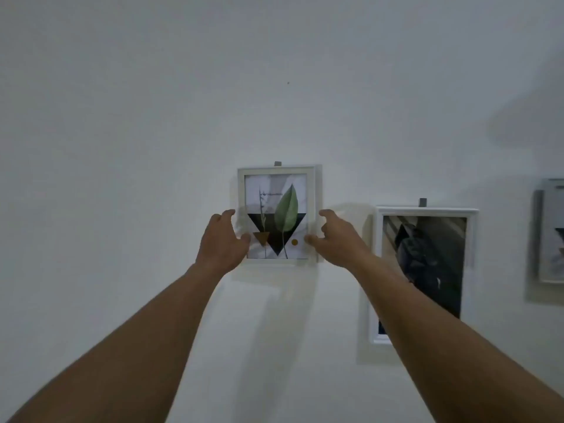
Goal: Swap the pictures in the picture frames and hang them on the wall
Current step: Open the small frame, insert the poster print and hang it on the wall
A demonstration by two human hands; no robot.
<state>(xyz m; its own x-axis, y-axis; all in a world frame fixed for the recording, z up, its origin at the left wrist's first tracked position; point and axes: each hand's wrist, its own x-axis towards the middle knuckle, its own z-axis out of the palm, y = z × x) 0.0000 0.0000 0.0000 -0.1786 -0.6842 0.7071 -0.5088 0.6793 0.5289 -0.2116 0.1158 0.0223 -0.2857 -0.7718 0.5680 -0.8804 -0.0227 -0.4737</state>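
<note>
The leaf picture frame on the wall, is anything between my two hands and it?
Nothing visible. The left hand is at the left edge of the leaf picture frame and the right hand at its right edge, thumbs over the front. The taller frame hangs apart to the right, clear of both hands.

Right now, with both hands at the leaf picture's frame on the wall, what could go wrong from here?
1. The leaf frame seems to hang only from a small grey hook; letting go before it seats could drop it.
2. The left hand and right hand grip only the lower sides, so the frame could tilt.
3. The right forearm passes in front of the dark picture frame and could knock it.
</note>
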